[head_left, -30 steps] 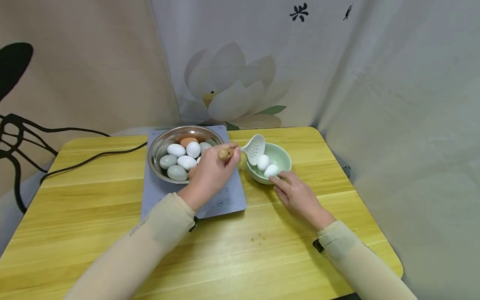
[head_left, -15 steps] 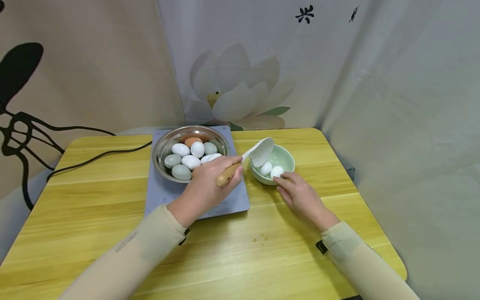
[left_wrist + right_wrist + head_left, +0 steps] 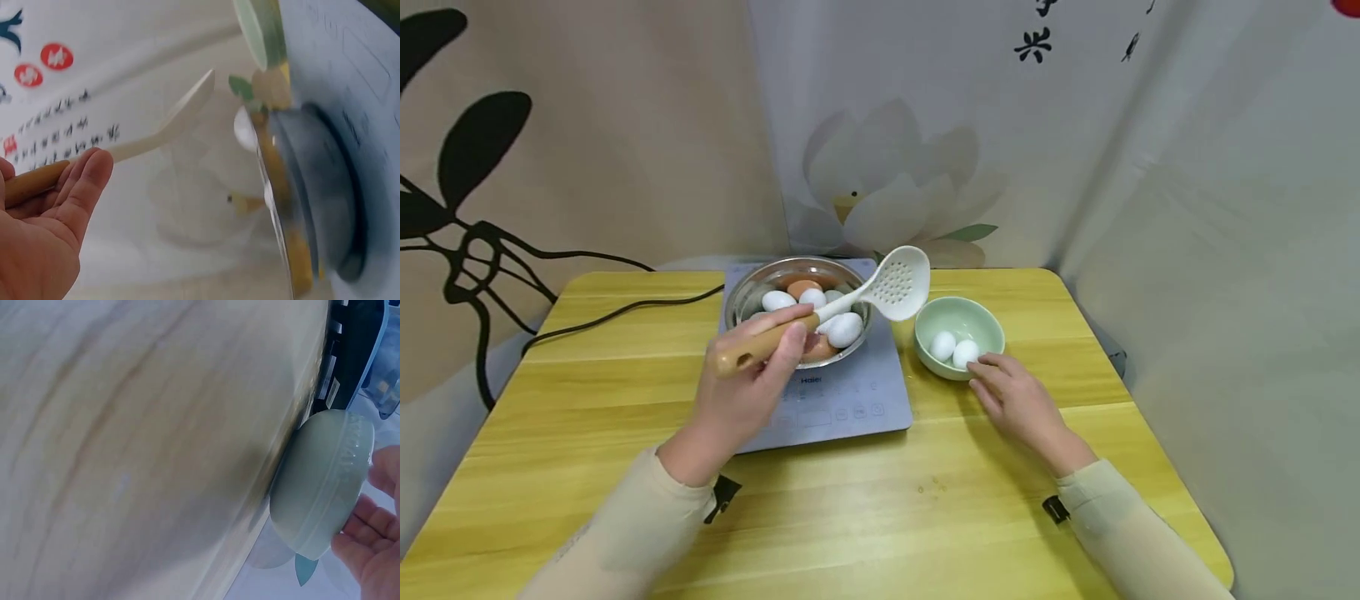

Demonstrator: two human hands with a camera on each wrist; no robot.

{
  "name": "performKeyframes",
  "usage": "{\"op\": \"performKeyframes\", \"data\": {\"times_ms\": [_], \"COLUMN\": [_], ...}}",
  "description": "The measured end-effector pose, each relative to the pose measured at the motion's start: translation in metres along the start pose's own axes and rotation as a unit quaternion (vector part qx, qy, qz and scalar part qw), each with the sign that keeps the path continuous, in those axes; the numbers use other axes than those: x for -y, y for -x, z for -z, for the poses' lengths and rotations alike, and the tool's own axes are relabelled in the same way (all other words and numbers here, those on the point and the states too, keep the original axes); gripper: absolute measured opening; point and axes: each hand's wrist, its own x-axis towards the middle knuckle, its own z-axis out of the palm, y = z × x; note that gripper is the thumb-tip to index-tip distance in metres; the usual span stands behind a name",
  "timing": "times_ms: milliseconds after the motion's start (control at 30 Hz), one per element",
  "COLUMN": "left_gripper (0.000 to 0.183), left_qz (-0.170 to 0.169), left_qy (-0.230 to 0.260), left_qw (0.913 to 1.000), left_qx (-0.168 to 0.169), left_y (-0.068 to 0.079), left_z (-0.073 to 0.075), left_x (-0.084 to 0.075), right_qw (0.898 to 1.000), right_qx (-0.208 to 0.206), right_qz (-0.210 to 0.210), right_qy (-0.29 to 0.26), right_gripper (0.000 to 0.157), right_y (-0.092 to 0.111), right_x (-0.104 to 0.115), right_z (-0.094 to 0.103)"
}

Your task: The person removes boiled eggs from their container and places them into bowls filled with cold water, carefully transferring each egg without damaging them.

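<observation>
My left hand (image 3: pixel 737 392) grips the wooden handle of a white slotted spoon (image 3: pixel 895 283). The spoon's perforated bowl carries nothing and is raised above the right rim of a steel pot (image 3: pixel 741 292). White, greyish and brown eggs (image 3: pixel 846 330) fill this pot, partly hidden by the hand and handle. At the right, two white eggs (image 3: pixel 966 353) lie in a pale green bowl (image 3: pixel 958 307). My right hand (image 3: pixel 1022 408) holds that bowl at its near right rim; in the right wrist view its fingertips (image 3: pixel 350 547) sit along the rim.
The pot stands on a grey induction cooktop (image 3: pixel 857 400), whose black cord (image 3: pixel 625 310) runs off to the left over the wooden table (image 3: pixel 865 525). Small wet drops (image 3: pixel 934 483) dot the tabletop. A printed curtain (image 3: pixel 895 125) hangs behind.
My left hand has drawn the slotted spoon left and up, away from the green bowl to over the pot. My right hand stays at the bowl's rim. The head view has shifted slightly.
</observation>
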Motion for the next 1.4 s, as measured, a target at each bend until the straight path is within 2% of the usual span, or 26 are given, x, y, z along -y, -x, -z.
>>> {"op": "performKeyframes", "data": {"times_ms": [100,200,267,400,500,633,800,1000,1167,1267,1400], "left_gripper": [0.026,0.025,0.025,0.025,0.026,0.026,0.025,0.023,0.024,0.026,0.031], "left_qz": [0.048,0.069,0.061,0.011,0.009,0.061,0.077,0.141,0.159,0.174,0.198], "left_qy": [0.02,0.0,-0.027,-0.075,-0.072,-0.044,-0.053,-0.052,-0.059,-0.055,-0.047], "left_qw": [0.9985,0.9974,0.9975,0.997,0.9973,0.9971,0.9948,0.9865,0.9826,0.9793,0.9739], "left_qx": [-0.018,-0.022,-0.023,-0.019,-0.008,0.009,0.04,0.064,0.077,0.086,0.1], "left_y": [0.006,0.012,0.016,0.023,0.025,0.024,0.021,0.016,0.004,-0.002,-0.003], "left_z": [0.019,0.041,0.056,0.081,0.09,0.095,0.098,0.106,0.109,0.108,0.109], "left_x": [-0.003,-0.003,-0.003,-0.005,-0.008,-0.013,-0.014,-0.014,-0.006,0.001,0.009], "right_qw": [1.0,1.0,1.0,1.0,1.0,1.0,1.0,1.0,0.999,0.996,0.985], "right_qx": [-0.003,-0.009,-0.014,-0.017,-0.018,-0.018,-0.019,-0.008,0.005,0.019,0.057], "right_qz": [-0.007,-0.004,-0.001,0.006,0.007,0.01,0.011,-0.003,-0.041,-0.088,-0.156], "right_qy": [0.002,0.003,0.002,0.0,0.002,0.002,-0.002,0.0,0.002,-0.004,-0.034], "right_gripper": [0.029,0.028,0.027,0.027,0.027,0.027,0.03,0.033,0.038,0.052,0.093], "right_y": [0.006,0.008,0.006,0.0,0.0,-0.001,-0.001,0.002,0.006,0.006,-0.003], "right_x": [0.0,0.0,0.001,0.002,0.001,0.002,0.002,0.004,0.005,0.002,-0.007], "right_z": [0.001,0.001,0.0,-0.003,-0.002,-0.001,-0.002,-0.003,-0.001,-0.001,-0.003]}}
